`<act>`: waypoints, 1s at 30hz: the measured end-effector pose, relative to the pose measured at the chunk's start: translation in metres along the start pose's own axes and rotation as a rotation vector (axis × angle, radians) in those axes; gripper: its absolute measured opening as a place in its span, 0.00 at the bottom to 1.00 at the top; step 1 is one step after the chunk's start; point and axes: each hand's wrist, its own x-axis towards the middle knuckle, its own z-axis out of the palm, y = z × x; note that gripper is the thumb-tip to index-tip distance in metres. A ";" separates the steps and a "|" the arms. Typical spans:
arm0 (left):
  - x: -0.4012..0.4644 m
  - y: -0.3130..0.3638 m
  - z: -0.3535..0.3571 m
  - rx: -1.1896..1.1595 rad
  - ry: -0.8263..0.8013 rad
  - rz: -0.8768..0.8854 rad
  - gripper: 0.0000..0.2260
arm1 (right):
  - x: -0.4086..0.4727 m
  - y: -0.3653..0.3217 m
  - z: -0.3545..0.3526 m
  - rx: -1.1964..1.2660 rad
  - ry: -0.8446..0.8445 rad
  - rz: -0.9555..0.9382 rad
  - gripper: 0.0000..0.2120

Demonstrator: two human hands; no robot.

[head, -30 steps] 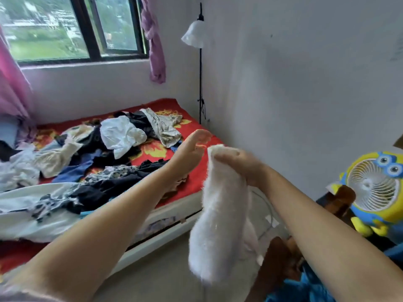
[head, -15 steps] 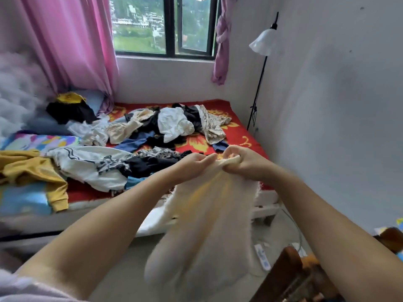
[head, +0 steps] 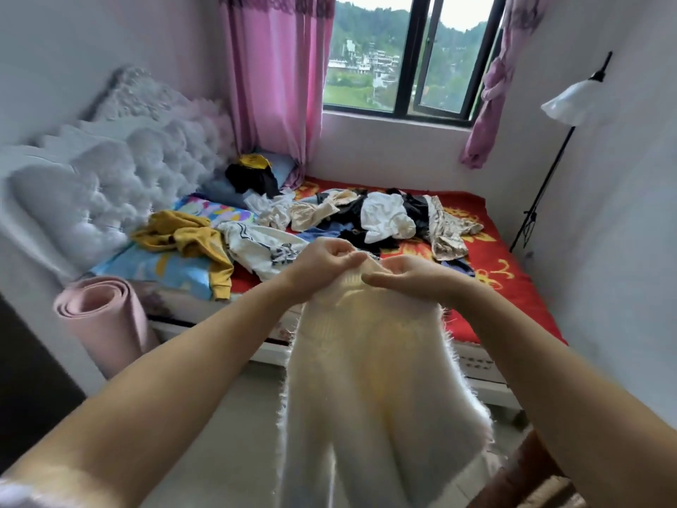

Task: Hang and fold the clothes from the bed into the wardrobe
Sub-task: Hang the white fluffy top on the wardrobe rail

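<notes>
White fuzzy sweater [head: 370, 390]: hanging in the air in front of the bed [head: 513, 287], held by its top edge, lower part dropping toward the floor. Left hand [head: 322, 264] is pinching the top edge, fingers curled tight round the knit. Right hand [head: 406, 276] is gripping the same edge just beside the left, fingers also curled; the two hands are nearly touching.

Versus half a second ago: the sweater is spreading wider and flatter below the hands; the view is now taking in more of the bed's head end, with the white tufted headboard [head: 121, 170] and a rolled pink mat [head: 99, 317] standing by the bed's near corner.

Counts: two hands, one sweater held. On the bed: one mustard garment [head: 190, 240], one white shirt [head: 384, 218], and a mixed heap of further clothes too tangled to count. One floor lamp [head: 571, 104] past the bed's foot end, two pink curtains [head: 278, 86] behind the bed.
</notes>
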 end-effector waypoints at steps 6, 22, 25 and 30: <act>-0.074 -0.005 -0.092 -0.046 0.125 -0.035 0.09 | 0.039 -0.092 0.063 -0.412 0.065 -0.067 0.11; -0.333 -0.121 -0.378 0.712 0.519 -0.815 0.09 | 0.093 -0.348 0.276 -0.133 0.268 -0.598 0.12; -0.352 -0.126 -0.417 0.088 0.714 -0.834 0.12 | 0.106 -0.389 0.305 -0.167 0.260 -0.673 0.13; -0.363 -0.129 -0.475 -0.706 1.159 -0.621 0.13 | 0.152 -0.437 0.336 -0.228 0.201 -0.682 0.10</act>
